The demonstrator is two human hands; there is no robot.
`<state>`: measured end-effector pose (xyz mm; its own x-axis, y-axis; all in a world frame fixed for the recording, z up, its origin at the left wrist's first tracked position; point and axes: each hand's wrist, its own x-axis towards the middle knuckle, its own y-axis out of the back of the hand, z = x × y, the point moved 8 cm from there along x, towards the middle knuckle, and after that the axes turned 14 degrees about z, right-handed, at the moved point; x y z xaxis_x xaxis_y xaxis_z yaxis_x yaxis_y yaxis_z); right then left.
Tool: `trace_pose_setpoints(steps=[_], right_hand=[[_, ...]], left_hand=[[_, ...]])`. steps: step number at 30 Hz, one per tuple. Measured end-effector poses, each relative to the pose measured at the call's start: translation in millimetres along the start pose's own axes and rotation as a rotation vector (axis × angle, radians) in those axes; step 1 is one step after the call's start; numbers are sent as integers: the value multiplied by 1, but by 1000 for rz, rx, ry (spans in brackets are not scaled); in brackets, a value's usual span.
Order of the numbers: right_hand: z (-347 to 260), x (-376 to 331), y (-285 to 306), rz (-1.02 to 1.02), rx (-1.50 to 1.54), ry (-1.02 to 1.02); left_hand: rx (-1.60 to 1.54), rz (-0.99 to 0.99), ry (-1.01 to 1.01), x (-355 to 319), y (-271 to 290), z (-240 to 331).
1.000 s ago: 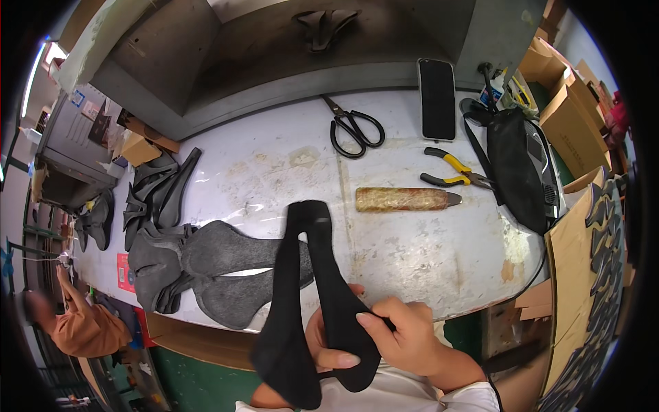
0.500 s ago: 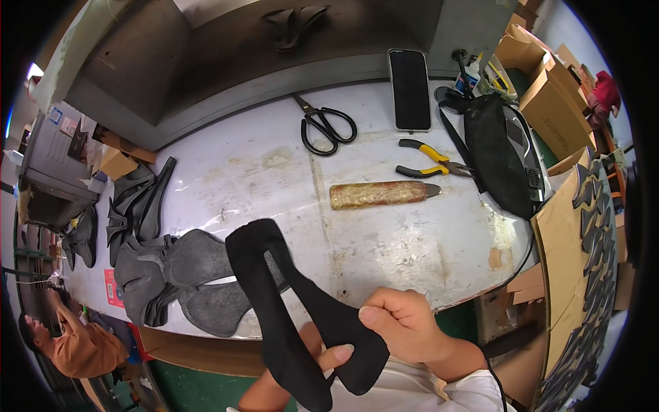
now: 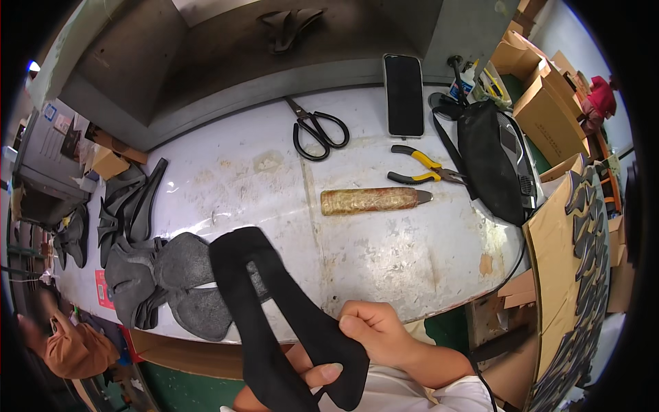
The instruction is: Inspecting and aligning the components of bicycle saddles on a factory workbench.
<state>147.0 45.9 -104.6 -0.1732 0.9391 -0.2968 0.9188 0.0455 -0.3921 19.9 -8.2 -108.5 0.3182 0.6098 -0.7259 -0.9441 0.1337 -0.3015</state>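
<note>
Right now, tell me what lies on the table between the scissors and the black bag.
In the head view, a black phone lies face up between the scissors and the black bag; yellow-handled pliers sit slightly nearer, too.

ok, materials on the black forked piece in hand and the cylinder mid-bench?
Black forked piece: looks like matte fabric-faced foam or felt, no shine, bending softly under the right hand and left hand. Golden-brown cylinder with a dark tapered tip: mottled glossy surface, possibly a foil-wrapped or worn wooden handle; can't say which.
</note>
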Motion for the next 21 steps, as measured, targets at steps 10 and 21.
trace_pose_setpoints(steps=[10, 21], right_hand=[[-44, 5, 18, 35, -234, 290], [-5, -6, -3, -208, 361, 54]], left_hand=[[229, -222, -131, 10, -15, 10], [264, -390, -112, 4, -35, -6]])
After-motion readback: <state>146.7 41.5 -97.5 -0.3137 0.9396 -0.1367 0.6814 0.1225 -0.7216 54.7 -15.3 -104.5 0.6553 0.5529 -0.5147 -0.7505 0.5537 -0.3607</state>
